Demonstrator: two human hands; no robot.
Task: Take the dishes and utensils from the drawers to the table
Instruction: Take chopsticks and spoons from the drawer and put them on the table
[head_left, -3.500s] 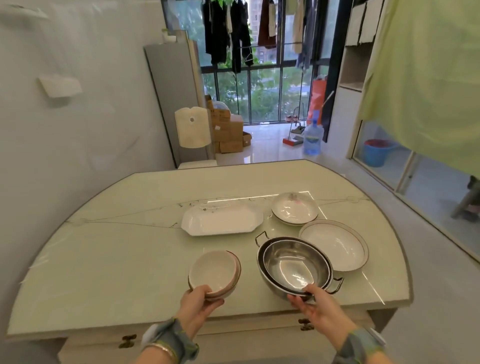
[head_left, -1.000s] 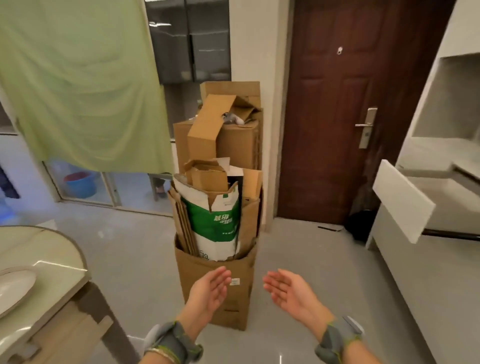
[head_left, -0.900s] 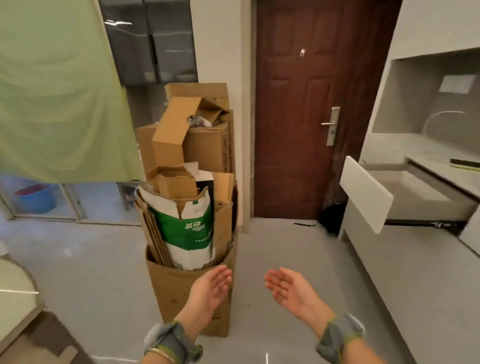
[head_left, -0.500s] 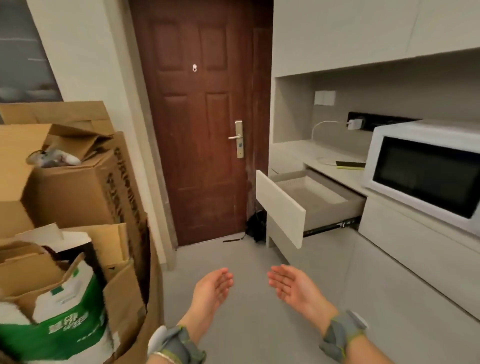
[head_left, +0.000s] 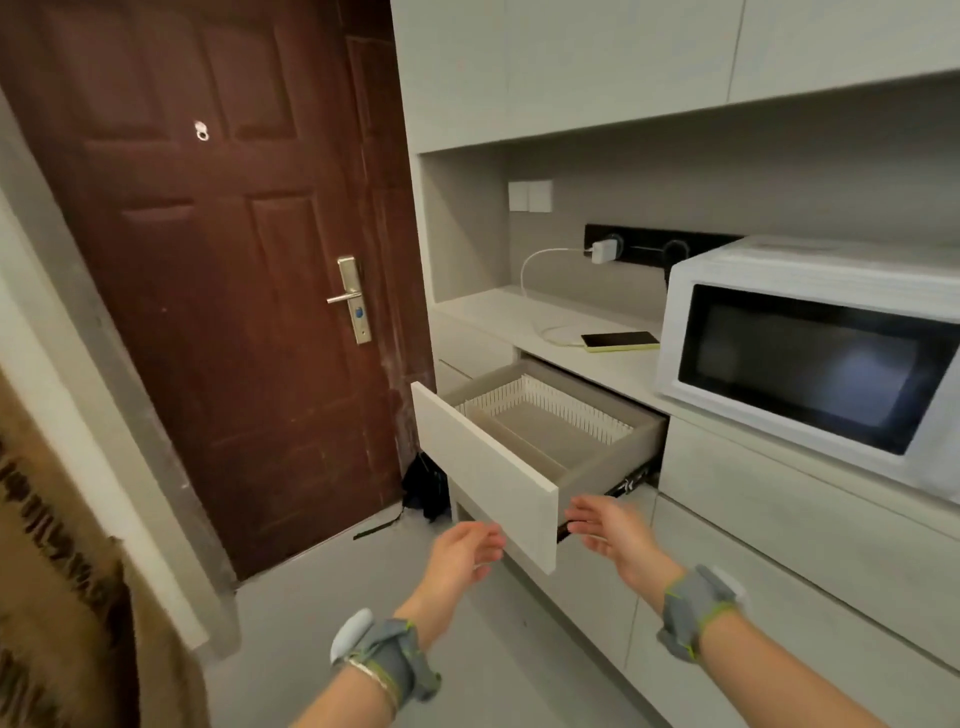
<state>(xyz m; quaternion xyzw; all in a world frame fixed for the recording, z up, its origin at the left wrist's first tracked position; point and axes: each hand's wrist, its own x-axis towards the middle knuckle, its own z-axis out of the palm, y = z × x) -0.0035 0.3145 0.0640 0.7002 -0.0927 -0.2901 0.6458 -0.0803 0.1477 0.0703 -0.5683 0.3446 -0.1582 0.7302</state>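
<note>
Palms-inward, left hand (head_left: 464, 552) and right hand (head_left: 608, 531) reaching forward with fingers open and empty, either side of the near corner of the pulled-out drawer (head_left: 524, 447), microwave (head_left: 810, 353) and phone (head_left: 619, 341) on the bench (head_left: 524, 317) beyond, brown door (head_left: 208, 249) at left.

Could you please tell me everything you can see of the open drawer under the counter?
The open drawer is pulled out from the pale cabinet run, just below the counter and left of the microwave. Its flat front panel is off-white with no handle showing; its sides look grey. Inside sits a pale perforated organiser tray with a divider, and the visible compartments look empty. A dark slide rail shows under the right side. The left hand and right hand, both open, flank its front corner; contact is unclear.
</note>
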